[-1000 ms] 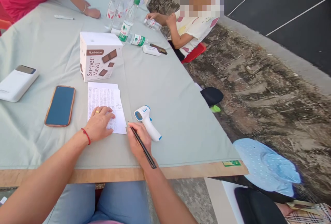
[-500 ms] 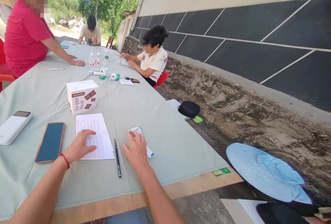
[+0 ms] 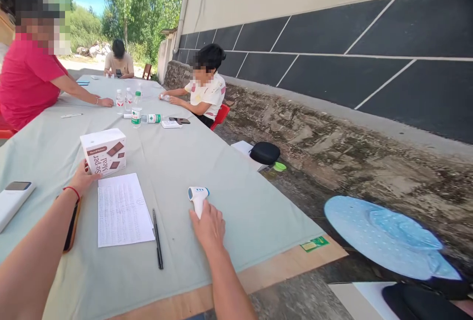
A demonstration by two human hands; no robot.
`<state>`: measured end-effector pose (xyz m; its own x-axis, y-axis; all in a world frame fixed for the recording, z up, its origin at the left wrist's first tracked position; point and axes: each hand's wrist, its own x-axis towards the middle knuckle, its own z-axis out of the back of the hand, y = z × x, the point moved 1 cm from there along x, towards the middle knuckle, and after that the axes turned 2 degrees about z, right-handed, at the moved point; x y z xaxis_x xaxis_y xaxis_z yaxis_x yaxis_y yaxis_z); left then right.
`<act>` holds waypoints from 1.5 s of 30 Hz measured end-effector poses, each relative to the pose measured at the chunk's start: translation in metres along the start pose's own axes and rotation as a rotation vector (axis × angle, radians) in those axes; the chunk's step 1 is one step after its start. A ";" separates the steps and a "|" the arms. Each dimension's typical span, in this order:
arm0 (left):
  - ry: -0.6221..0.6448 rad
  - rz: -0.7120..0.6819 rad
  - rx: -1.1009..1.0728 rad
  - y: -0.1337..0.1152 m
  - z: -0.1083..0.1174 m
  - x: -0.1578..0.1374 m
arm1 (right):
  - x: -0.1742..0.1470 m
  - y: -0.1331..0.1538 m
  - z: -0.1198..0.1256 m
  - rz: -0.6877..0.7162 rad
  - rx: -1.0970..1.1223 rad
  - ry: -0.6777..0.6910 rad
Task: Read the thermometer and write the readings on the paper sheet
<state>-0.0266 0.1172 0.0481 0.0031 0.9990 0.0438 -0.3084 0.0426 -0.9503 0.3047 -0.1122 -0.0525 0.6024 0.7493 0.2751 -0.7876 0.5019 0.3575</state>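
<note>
Beside a dark-panelled wall (image 3: 325, 78), pale cloth (image 3: 170, 162) stretches beneath box (image 3: 105, 152) and thermometer (image 3: 198, 195).

Both arms (image 3: 39, 263) outstretched, left hand (image 3: 84, 177) gripping, right hand (image 3: 209, 225) curled

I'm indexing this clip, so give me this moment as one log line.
left hand: touching box | right hand: holding thermometer by handle | pen: lying beside paper
</note>
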 end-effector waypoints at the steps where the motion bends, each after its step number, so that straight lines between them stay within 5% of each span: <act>1: 0.020 -0.010 0.002 0.000 -0.001 0.002 | 0.000 0.000 -0.004 0.005 0.025 -0.033; 8: -0.088 -0.087 0.077 -0.029 0.006 -0.008 | 0.007 0.008 -0.004 -0.099 0.558 -0.063; 12: -0.058 -0.090 -0.264 -0.046 0.005 -0.051 | 0.000 0.038 0.028 -0.221 1.111 -0.062; 17: 0.129 -0.023 -0.512 -0.019 -0.026 -0.108 | -0.013 0.107 0.062 -0.031 1.583 0.455; 24: -0.026 -0.114 -0.167 0.011 -0.045 -0.124 | -0.022 0.161 0.050 0.087 1.596 0.580; 34: 0.018 -0.132 -0.237 0.002 -0.048 -0.125 | -0.023 0.146 0.042 -0.061 1.710 0.599; 45: 0.019 -0.120 -0.243 0.003 -0.047 -0.127 | -0.034 0.154 0.034 0.026 1.717 0.598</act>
<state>0.0166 -0.0087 0.0256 0.0444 0.9866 0.1567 -0.0678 0.1595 -0.9849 0.1676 -0.0754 0.0234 0.1667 0.9797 0.1113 0.4314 -0.1740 0.8852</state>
